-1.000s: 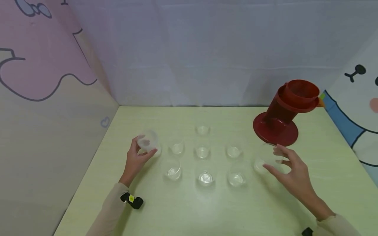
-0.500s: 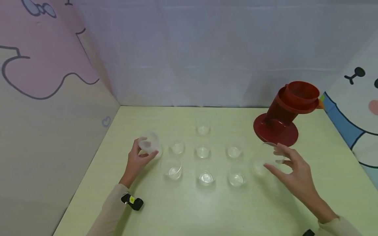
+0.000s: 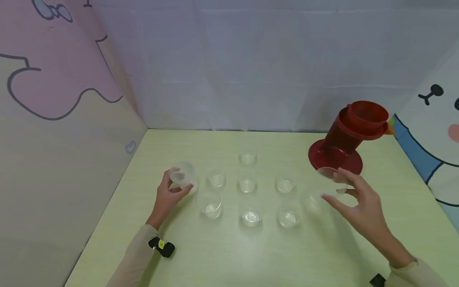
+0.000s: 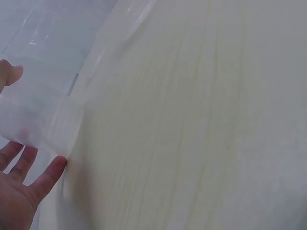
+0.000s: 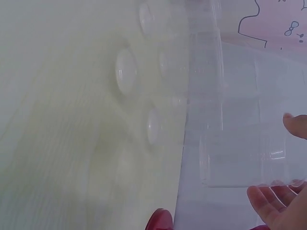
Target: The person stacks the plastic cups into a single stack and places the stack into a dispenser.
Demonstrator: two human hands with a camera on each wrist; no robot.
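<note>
My left hand [image 3: 172,197] grips a clear plastic cup [image 3: 185,169] at the left end of a group of cups, thumb on one side and fingers on the other. In the left wrist view, that cup's wall [image 4: 43,120] fills the space between thumb and fingers. Over on the right, my right hand [image 3: 362,209] holds another clear cup [image 3: 324,185] by its side, above the table. The right wrist view shows this cup [image 5: 235,158] raised past the standing ones. Several more clear cups stand between the hands, among them a front middle cup [image 3: 251,216] and a back one [image 3: 248,157].
A red cylindrical container [image 3: 338,131] on a wide round base stands at the back right, with a smaller red cup [image 3: 368,113] in its mouth. The pale wooden table [image 3: 229,255] ends at a white cloth backdrop [image 3: 229,71]. Printed side panels flank it.
My right hand has risen slightly with its cup, whose rim now overlaps the red base. The left hand keeps its hold almost in place. The standing cups have not moved.
</note>
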